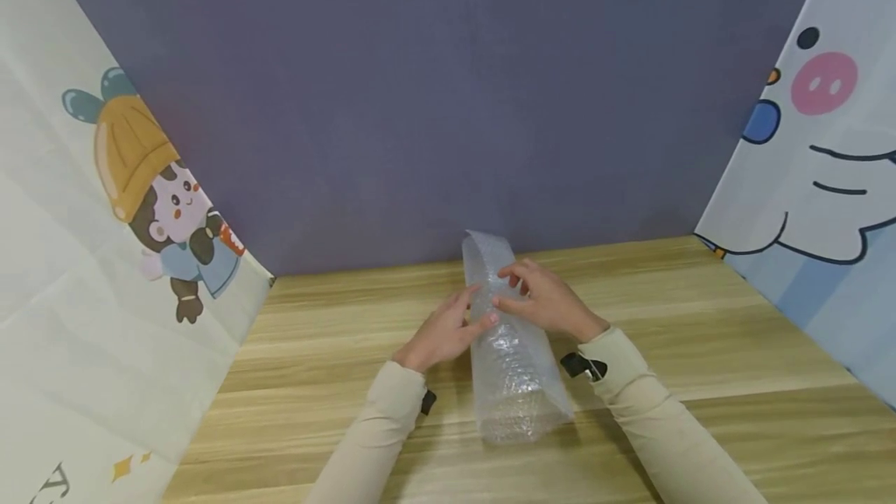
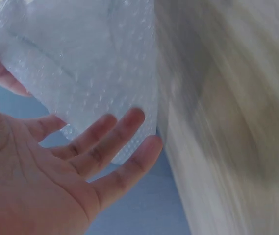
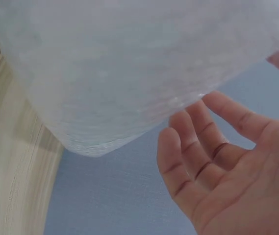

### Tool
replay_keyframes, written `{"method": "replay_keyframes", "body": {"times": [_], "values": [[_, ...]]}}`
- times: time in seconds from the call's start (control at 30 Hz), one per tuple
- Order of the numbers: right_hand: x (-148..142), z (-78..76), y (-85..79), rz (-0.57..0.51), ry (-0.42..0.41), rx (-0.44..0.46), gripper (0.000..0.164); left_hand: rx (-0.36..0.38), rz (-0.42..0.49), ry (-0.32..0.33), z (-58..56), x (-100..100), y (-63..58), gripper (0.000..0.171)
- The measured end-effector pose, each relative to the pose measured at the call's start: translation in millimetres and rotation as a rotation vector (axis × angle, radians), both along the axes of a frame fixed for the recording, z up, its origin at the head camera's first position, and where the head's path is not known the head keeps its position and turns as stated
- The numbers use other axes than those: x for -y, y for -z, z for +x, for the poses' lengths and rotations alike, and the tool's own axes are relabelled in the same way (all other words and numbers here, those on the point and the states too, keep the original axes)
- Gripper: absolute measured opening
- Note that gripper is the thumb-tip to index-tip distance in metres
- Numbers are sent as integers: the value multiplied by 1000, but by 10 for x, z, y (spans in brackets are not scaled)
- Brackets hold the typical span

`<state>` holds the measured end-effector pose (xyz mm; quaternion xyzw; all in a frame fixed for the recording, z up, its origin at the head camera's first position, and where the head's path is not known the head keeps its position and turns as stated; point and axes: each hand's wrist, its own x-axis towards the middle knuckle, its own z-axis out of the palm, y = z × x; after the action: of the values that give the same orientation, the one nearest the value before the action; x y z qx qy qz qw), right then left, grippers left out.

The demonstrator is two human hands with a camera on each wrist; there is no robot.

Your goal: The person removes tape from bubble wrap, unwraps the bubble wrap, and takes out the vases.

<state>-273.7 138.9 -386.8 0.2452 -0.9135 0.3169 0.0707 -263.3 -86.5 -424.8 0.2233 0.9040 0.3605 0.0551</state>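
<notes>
A sheet of clear bubble wrap (image 1: 514,379) lies lengthwise on the wooden table, folded over into a loose, flattened tube. My left hand (image 1: 442,331) is at its left side, thumb over the upper face. From the right, my right hand (image 1: 553,303) reaches over the wrap, with thumb and forefinger tips at the top layer. In the left wrist view the left hand's fingers (image 2: 122,139) are spread and relaxed beside the bubbled surface (image 2: 85,63). Loosely bent fingers of the right hand (image 3: 227,166) show by the wrap's edge (image 3: 105,107) in the right wrist view. Whether anything lies inside is hidden.
A dark grey-blue panel (image 1: 434,99) stands upright along the back of the table (image 1: 336,333), near the wrap's far end. Printed cloth walls with cartoon figures rise at the left (image 1: 63,271) and right (image 1: 840,201). Both wrists carry black straps.
</notes>
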Motion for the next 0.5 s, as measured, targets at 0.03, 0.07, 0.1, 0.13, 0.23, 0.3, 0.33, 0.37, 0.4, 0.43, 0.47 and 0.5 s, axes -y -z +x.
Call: {"method": "replay_keyframes", "body": {"times": [0.03, 0.07, 0.1, 0.13, 0.23, 0.3, 0.33, 0.37, 0.4, 0.43, 0.47, 0.5], "values": [[-5, -2, 0, 0, -1, -2, 51, -2, -2, 1, 0, -10, 7, 83], [-10, -5, -2, 1, 0, -7, 50, 1, -8, -1, 2, -17, 12, 83], [-15, -8, -2, 2, 1, -11, 49, 5, -15, -2, 6, -22, 16, 83], [-21, -11, -3, 2, 3, -13, 49, 11, -18, -4, 8, -26, 21, 82], [-30, -16, -10, 6, 4, -21, 46, 20, -34, -8, 21, -34, 26, 78], [-32, -21, -15, 10, 7, -22, 45, 26, -37, -13, 31, -41, 21, 74], [-33, -22, -17, 12, 9, -21, 45, 27, -36, -15, 34, -45, 20, 72], [-34, -24, -17, 17, 9, -22, 45, 28, -36, -15, 39, -49, 18, 70], [-35, -25, -17, 22, 10, -21, 45, 31, -35, -18, 42, -55, 18, 69], [-39, -26, -17, 25, 11, -18, 45, 37, -33, -22, 49, -61, 15, 67], [-43, -26, -16, 29, 12, -16, 46, 39, -31, -24, 52, -66, 16, 67], [-47, -25, -15, 31, 14, -12, 46, 42, -31, -29, 54, -72, 18, 67]]}}
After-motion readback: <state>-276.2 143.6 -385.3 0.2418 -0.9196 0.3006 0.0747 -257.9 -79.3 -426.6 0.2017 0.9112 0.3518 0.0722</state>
